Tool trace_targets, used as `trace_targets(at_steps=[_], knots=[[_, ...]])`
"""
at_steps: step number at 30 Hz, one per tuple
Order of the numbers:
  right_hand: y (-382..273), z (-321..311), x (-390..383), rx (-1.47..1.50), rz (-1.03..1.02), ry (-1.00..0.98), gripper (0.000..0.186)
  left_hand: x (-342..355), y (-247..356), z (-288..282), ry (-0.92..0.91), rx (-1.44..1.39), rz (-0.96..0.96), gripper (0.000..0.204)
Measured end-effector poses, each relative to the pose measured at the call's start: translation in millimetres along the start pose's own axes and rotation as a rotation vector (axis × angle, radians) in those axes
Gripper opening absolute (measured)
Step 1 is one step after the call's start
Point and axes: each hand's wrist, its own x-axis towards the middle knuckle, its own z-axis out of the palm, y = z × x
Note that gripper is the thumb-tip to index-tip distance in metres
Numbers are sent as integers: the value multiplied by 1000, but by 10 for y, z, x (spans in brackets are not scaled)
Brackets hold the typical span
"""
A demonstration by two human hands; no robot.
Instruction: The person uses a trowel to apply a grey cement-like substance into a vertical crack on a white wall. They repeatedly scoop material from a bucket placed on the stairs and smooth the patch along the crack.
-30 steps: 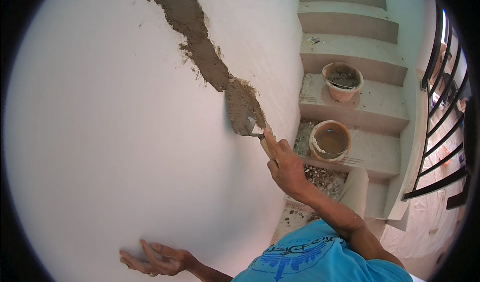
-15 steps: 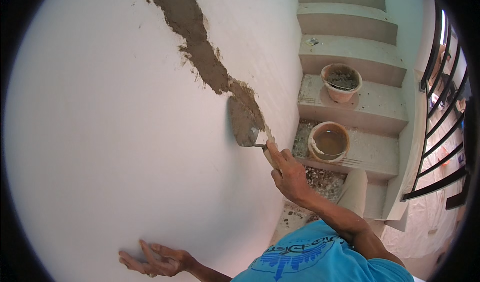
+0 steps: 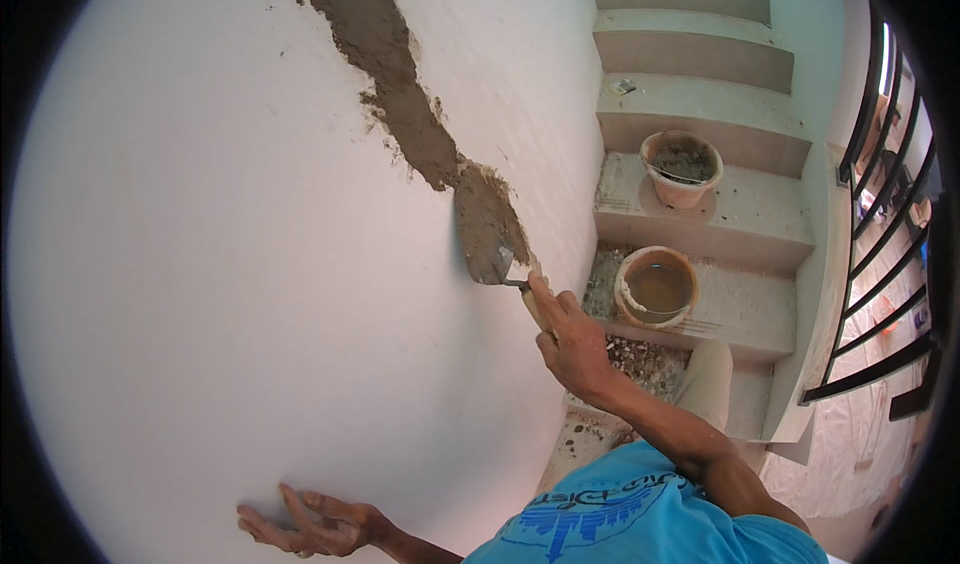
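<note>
Since the earlier pictures the flat steel trowel (image 3: 487,249) has slid down the wall, from about 12 o'clock toward 6 o'clock, and its blade, loaded with wet mortar, now lies a little lower on the wet grey-brown mortar strip (image 3: 400,104).

That strip fills a slanting channel in the smooth white plastered wall (image 3: 220,264). From the top edge down to the trowel the channel looks packed, though its edges are ragged and not yet smoothed flush. Below the blade, toward 5 o'clock, only a short stretch seems left before the wall meets the pale concrete stair steps (image 3: 740,214); how much exactly I cannot tell.

The right hand (image 3: 570,339) is closed round the trowel's handle, forefinger stretched along it toward the blade. The left hand (image 3: 310,524), at 7 o'clock, holds nothing: fingers spread and slightly curled, resting on the bare wall.

At 3 o'clock of the trowel a round terracotta-coloured bucket of muddy water (image 3: 655,286) stands on a step; one step higher, a second terracotta-coloured bucket holding grey mortar (image 3: 682,167). A black metal railing (image 3: 880,224) curves along the right rim.
</note>
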Motion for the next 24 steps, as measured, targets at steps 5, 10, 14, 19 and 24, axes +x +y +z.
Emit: trace_targets(at_steps=[5,10,14,19,24], knots=[[-109,-57,257,47,-51,114,90,42,106,-31,-5,64,-20,29],[-38,133,370,18,-118,190,90,28,103,14,38,-8,0,28],[203,150,-91,-61,34,-12,90,82,129,-7,33,12,-1,27],[44,-55,58,3,-6,52,90,27,95,-20,19,61,-38,27],[-73,21,311,-12,-90,135,88,16,89,28,52,-12,-11,27]])
